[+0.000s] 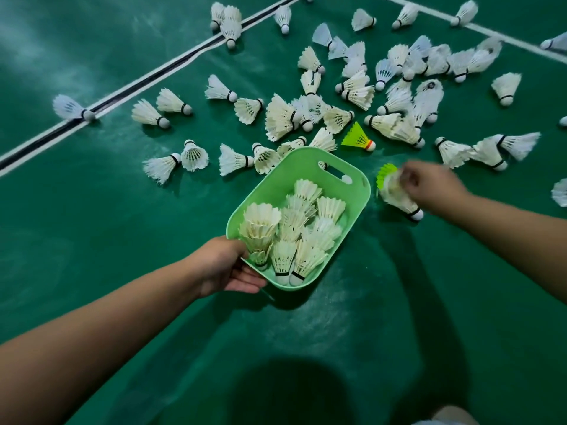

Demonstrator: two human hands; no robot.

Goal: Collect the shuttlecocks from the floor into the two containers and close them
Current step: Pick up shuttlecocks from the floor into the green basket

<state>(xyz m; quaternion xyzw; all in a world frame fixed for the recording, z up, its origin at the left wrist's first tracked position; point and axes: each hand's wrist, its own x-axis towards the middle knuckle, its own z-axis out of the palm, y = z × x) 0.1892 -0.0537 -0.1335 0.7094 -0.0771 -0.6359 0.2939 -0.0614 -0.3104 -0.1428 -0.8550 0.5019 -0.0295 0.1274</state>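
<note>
A light green plastic basket [352, 191] holds several white feather shuttlecocks [294, 231]. My left hand [227, 266] grips the basket's near left corner, thumb on the rim and fingers under it. To the basket's right, my right hand [429, 187] holds a small stack of shuttlecocks [395, 194], a white one with its cork pointing down and a yellow-green skirt showing behind it. Many more white shuttlecocks [282, 118] lie scattered on the green floor beyond the basket. One yellow-green shuttlecock [357, 138] lies just past the basket's far corner.
The green court floor [122, 225] has a white-and-black line [122, 90] running diagonally at the left and a white line [491, 32] at the top right. Shuttlecocks lie across both lines. My shadow [291, 391] falls on the floor at the bottom centre.
</note>
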